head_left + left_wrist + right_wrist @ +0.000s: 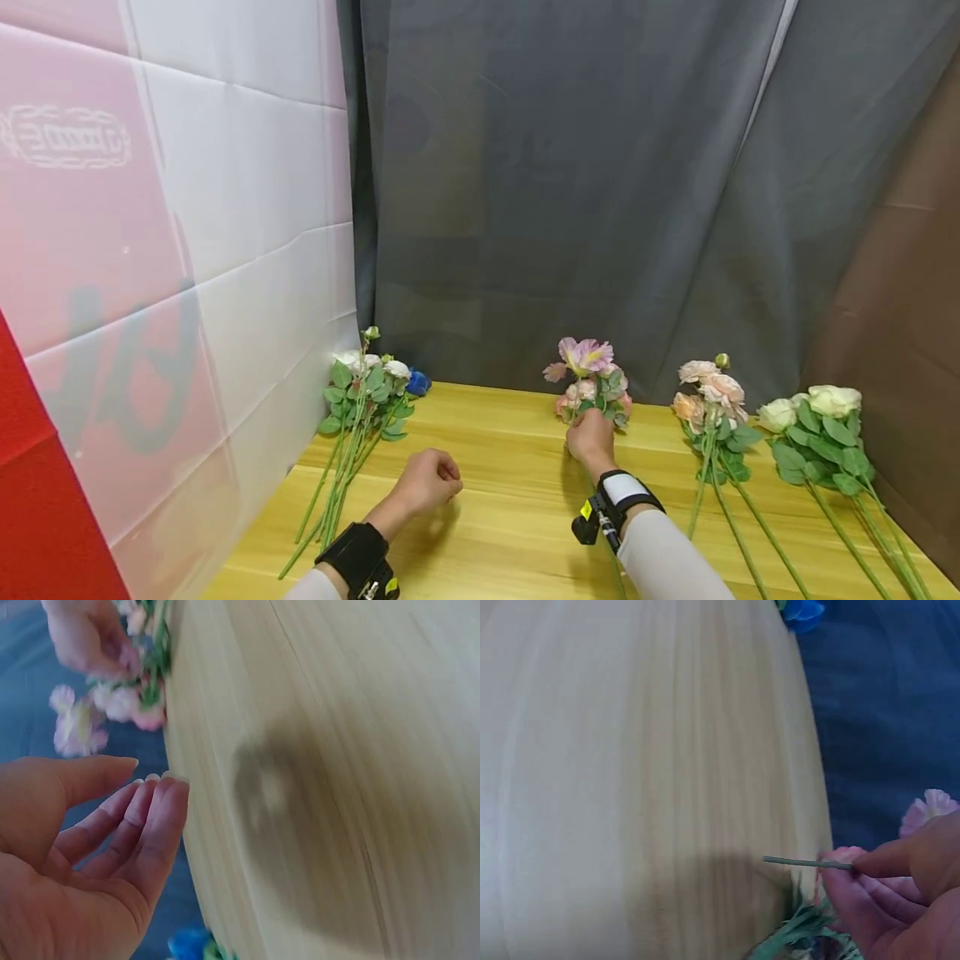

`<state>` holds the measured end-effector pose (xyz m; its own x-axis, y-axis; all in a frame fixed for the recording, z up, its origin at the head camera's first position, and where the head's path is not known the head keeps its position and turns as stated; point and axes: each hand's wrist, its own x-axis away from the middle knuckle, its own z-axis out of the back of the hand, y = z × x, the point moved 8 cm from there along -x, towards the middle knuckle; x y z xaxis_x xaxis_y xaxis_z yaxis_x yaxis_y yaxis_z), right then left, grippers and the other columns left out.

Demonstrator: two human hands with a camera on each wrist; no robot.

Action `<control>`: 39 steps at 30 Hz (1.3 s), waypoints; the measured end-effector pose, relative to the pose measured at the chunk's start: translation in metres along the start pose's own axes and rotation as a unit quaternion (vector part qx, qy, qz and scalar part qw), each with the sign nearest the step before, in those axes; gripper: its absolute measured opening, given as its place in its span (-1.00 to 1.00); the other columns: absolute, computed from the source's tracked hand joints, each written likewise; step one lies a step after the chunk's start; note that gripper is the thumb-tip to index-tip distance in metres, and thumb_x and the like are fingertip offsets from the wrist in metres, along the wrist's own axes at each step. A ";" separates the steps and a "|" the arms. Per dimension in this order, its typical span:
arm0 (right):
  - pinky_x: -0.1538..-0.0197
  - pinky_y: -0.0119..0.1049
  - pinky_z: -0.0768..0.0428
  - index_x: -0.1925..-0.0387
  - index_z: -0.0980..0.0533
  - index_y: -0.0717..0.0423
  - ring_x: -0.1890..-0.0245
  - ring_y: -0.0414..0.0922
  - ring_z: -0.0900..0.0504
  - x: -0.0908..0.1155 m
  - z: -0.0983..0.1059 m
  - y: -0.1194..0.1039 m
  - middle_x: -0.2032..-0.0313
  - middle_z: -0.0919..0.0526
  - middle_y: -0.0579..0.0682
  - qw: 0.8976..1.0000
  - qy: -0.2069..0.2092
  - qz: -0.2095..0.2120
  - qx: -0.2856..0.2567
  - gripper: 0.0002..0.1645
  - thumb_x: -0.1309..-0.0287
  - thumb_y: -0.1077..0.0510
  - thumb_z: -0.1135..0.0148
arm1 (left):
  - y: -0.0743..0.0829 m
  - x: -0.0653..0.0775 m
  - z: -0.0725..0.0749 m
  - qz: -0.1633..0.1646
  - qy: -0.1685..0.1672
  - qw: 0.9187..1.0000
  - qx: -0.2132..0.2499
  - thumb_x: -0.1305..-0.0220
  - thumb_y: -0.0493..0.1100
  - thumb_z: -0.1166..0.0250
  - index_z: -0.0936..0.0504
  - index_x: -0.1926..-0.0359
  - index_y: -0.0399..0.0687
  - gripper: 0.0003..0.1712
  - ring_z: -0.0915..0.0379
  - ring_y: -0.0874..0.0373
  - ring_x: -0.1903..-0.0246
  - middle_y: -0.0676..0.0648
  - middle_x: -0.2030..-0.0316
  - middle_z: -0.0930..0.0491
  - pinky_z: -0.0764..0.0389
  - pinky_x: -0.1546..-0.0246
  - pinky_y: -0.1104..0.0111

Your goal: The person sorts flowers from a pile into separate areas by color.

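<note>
The right hand [590,435] pinches a thin green stem [802,862] between thumb and fingertips, its short free end poking out over the bench [510,500]; the purple flower [587,357] and the pink flowers [577,393] are just beside that hand, at the bench's back edge in front of the dark curtain [570,183]. The left hand [429,482] hangs above the bench with fingers loosely bent and nothing in them. With only a fingertip pinch on so slim a stem, it could roll or slip, and the left hand gives no support. Pulling sideways could snag the leaves and drag the pink flowers along, or crush petals against the curtain. A wide swing of the left wrist might also sweep the stems of the white flowers [347,360], and the right sleeve [671,558] could knock the peach flowers' [720,389] stems.
</note>
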<state>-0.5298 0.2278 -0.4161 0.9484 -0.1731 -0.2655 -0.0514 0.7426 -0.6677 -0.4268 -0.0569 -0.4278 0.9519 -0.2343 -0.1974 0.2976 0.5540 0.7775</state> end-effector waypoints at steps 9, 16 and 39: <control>0.60 -0.34 -0.12 0.80 -0.19 -0.01 0.68 -0.14 -0.12 -0.004 -0.019 0.020 0.74 -0.09 -0.14 0.998 -0.052 -0.037 0.015 -0.52 -0.03 0.44 -0.10 | -0.037 0.016 0.038 0.037 0.016 0.999 -0.004 -0.28 -0.37 -0.35 -0.64 0.31 -0.29 -0.96 -0.51 0.14 0.55 -0.05 0.50 -0.56 -0.53 0.53 0.31; 0.47 -0.19 -0.37 0.65 -0.33 0.16 0.51 0.04 -0.41 -0.007 -0.021 0.025 0.62 -0.33 0.04 0.997 -0.050 -0.010 0.056 -0.72 0.01 0.43 -0.22 | -0.047 0.022 0.054 0.056 0.036 0.998 -0.002 -0.32 -0.40 -0.31 -0.63 0.31 -0.32 -0.95 -0.56 0.01 0.56 -0.12 0.51 -0.58 -0.55 0.55 0.30; 0.58 -0.35 -0.16 0.63 -0.46 0.08 0.70 -0.22 -0.19 0.067 -0.004 -0.047 0.72 -0.24 -0.17 0.981 -0.127 0.135 0.063 -0.71 -0.16 0.34 -0.26 | -0.095 0.029 0.122 0.163 0.141 0.948 -0.234 -0.21 -0.50 -0.17 -0.46 0.47 -0.27 -0.84 -0.38 -0.04 0.58 -0.16 0.57 -0.37 -0.35 0.60 0.22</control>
<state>-0.4652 0.1790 -0.4049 0.9535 0.1956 -0.2293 -0.2879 0.8160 -0.5013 -0.4361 -0.2142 -0.4347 0.9606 0.1964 -0.1965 -0.0782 0.8698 0.4872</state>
